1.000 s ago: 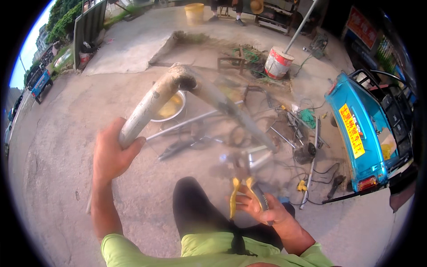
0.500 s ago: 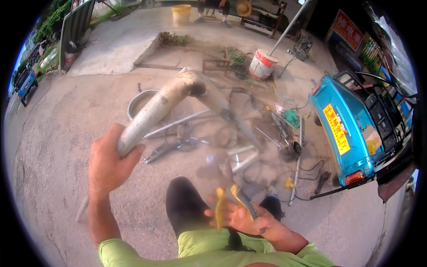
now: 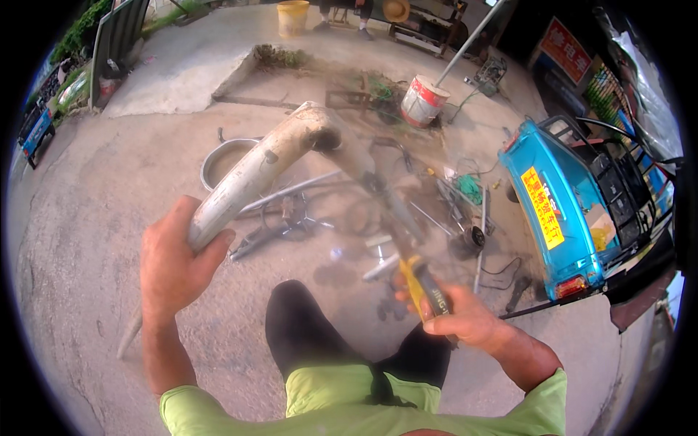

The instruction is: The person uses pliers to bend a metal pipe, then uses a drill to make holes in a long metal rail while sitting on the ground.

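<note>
My left hand [image 3: 174, 261] is closed around the near end of a thick, scuffed whitish metal tube [image 3: 251, 167], which rises away from me to a dark-patched joint. From that joint a second, blurred leg slopes down to the right. My right hand [image 3: 462, 320] grips pliers with yellow-and-black handles [image 3: 429, 291] in front of my right knee. Their jaws point up toward the lower end of that leg, but blur hides whether they touch it. A thin pale bar [image 3: 131, 334] sticks out beside my left forearm.
Metal rods, cables and a dark round part [image 3: 467, 241] litter the concrete ahead, beside a metal ring [image 3: 211, 171]. A blue three-wheeler's cargo bed [image 3: 542, 211] stands at right. Farther off are a red-and-white bucket [image 3: 423, 102], a yellow bucket [image 3: 292, 18] and a seated person.
My right hand has moved up and to the right with the pliers, and their spread handles have come closer together. My left hand keeps its hold on the tube.
</note>
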Demonstrator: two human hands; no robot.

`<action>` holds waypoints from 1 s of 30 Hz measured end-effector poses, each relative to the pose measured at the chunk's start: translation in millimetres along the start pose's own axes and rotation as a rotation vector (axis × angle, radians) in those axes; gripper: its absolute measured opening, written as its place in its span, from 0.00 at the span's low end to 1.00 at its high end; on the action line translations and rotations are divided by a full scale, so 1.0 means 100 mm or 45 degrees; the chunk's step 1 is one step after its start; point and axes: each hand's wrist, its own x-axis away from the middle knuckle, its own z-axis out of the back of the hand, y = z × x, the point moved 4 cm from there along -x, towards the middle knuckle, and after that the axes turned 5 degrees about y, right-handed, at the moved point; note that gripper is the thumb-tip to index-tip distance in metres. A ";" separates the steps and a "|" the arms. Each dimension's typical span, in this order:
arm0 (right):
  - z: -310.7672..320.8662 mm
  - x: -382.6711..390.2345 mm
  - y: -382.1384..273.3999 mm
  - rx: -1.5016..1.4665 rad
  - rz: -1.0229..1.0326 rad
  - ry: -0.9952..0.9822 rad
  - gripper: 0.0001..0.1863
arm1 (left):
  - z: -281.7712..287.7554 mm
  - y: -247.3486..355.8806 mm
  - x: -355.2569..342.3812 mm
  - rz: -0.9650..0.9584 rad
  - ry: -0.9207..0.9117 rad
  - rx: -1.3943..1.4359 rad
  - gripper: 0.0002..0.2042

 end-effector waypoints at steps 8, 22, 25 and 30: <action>-0.26 -0.03 -0.31 -0.498 0.088 -0.255 0.44 | -0.02 -0.03 -0.04 0.006 -0.003 -0.025 0.16; -0.17 -0.14 -0.38 -0.397 0.045 -0.193 0.21 | -0.01 -0.04 -0.03 0.001 0.001 -0.002 0.17; -0.20 -0.10 -0.45 -0.344 0.035 -0.141 0.16 | -0.02 -0.05 0.00 -0.002 0.043 0.011 0.16; -0.24 -0.08 -0.37 -0.477 0.018 -0.240 0.18 | -0.02 -0.01 0.01 -0.039 0.039 -0.040 0.18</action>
